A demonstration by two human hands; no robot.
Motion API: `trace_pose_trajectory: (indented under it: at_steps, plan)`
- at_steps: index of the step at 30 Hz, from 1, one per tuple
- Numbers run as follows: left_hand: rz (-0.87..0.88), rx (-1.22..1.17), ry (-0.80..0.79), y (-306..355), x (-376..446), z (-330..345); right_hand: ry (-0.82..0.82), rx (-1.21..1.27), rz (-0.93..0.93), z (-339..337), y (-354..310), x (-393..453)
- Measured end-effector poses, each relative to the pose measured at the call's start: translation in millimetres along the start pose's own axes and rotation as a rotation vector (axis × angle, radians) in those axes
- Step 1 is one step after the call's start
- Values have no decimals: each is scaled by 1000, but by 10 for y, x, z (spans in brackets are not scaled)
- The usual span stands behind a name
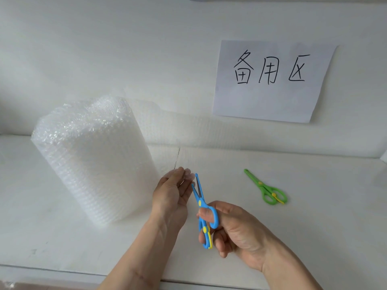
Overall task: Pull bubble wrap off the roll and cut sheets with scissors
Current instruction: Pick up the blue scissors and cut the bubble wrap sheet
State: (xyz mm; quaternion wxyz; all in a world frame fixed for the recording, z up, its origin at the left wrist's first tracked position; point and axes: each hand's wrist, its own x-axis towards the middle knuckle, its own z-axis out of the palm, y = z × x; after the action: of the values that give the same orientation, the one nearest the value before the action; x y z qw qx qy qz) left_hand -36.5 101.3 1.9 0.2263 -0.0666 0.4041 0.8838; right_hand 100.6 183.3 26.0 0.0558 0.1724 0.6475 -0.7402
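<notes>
The bubble wrap roll (92,162) stands upright on the white worktop (293,237), at about nine o'clock from the hands. A pulled-out sheet (188,132) runs from it toward three o'clock along the wall, and a dark cut line already shows in the sheet just above the left fingers.

The left hand (173,195) holds the lower edge of that sheet, its fingers nearly straight with the clear film lying over the fingertips; whether thumb and fingers truly pinch it cannot be told. The right hand (234,229) has its grip curled through the loops of the blue scissors (204,210), thumb in the upper loop. The blades are spread a little, tips pointing to twelve o'clock, just beside the left fingertips.

The step in hand looks like starting or carrying on the cut at the sheet's bottom edge. To do it well, the left hand should draw the film taut and flat, with its fingers to the nine o'clock side of the blades. The blades should open wide, take the edge deep near the pivot, and travel straight toward twelve o'clock along the existing line. Slack film would likely fold between such small blades instead of shearing.

A green pair of scissors (266,188) lies unused at two o'clock from the right hand, below a paper sign (270,80) on the wall.
</notes>
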Motion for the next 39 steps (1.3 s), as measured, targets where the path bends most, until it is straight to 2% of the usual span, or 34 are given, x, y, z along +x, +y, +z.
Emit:
trace_pose_trajectory:
  at_steps: [7, 22, 28, 39]
  plan:
    - [-66, -61, 39, -6, 59, -37, -93, -8, 30, 34, -19, -5]
    - [-102, -42, 74, -64, 73, -61, 50, 103, -15, 161, -24, 176]
    - [-58, -16, 55, -77, 68, -88, 141, 131, -40, 178, 1, 228]
    - [-148, 59, -4, -49, 13, -72, 153, 127, -63, 185, 18, 241]
